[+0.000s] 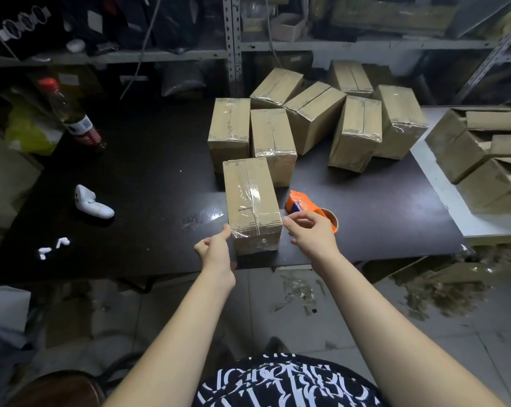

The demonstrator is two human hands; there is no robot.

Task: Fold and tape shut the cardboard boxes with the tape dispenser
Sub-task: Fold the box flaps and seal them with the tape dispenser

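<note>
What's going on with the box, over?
Left grip thumb against taped box, right grip at its other near corner. Tape dispenser set down behind right grip. Nothing blocking the box.

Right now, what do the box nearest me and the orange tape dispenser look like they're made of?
Box: matte brown cardboard, apparently; glossy clear tape glints along its seam. Tape dispenser: smooth orange body with slight sheen, probably moulded plastic; its roll's core looks like brown card.
</note>
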